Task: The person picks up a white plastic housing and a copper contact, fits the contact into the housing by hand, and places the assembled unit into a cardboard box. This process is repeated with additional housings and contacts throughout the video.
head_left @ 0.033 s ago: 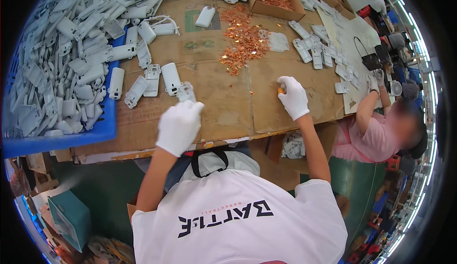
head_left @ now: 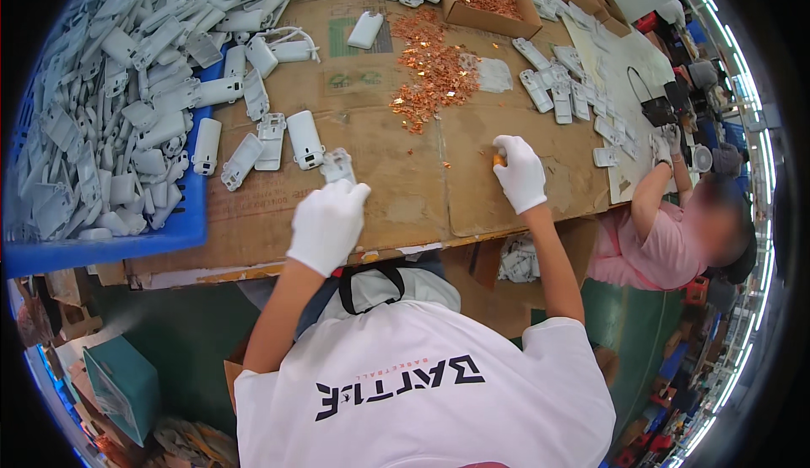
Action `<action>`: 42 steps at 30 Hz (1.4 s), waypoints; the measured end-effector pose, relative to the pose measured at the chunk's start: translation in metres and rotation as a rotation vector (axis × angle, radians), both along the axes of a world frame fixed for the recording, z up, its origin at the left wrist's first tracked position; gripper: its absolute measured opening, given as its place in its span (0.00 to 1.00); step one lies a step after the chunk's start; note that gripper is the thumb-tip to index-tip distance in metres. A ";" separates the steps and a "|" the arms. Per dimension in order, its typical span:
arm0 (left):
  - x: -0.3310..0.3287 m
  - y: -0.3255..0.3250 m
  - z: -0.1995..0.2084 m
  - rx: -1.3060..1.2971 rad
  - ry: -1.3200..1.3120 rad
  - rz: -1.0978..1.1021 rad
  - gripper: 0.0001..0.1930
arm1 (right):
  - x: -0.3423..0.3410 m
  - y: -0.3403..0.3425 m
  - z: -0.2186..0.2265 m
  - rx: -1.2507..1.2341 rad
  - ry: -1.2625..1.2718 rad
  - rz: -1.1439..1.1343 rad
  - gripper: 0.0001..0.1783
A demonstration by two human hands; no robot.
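Your left hand [head_left: 327,225], gloved in white, is at the centre-left of the frame with thumb and fingers together, apparently pinching the near edge of a small pale plastic piece [head_left: 339,166] over the worktop [head_left: 380,202]. That piece sits just beyond your fingers, beside the lower end of a white case [head_left: 305,140]; whether the two touch is hard to tell. Your right hand [head_left: 521,173], right of centre, is curled round an orange object [head_left: 499,160], well apart from the left. The step in hand looks like picking up or positioning one plastic piece, with the orange object held ready. The next move, I'd judge, calls for a firm but light pinch on the left and a clear path between the hands, below the heap of copper-coloured bits [head_left: 432,80] at upper centre, so no loose bits get caught. Your glove hides the near end of the plastic piece, so its full shape and your exact grip can't be made out. Only a sliver of the orange object shows, too little to say what it is. At the left edge, the blue basket [head_left: 135,253] runs into the dark rim and is cut off.
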State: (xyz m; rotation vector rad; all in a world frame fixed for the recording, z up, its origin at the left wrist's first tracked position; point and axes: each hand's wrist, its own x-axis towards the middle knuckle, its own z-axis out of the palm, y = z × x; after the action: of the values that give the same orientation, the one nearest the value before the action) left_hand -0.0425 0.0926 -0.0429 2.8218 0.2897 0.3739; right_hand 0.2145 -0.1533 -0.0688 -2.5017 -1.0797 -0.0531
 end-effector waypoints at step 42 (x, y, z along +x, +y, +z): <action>0.044 -0.007 -0.002 0.097 0.300 0.299 0.26 | -0.021 -0.006 0.023 -0.142 0.114 -0.105 0.06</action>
State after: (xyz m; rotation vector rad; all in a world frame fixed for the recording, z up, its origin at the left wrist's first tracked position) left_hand 0.0016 0.0853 -0.0445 2.9284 0.7808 0.0197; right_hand 0.1935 -0.1595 -0.0455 -2.6503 -0.9350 0.1387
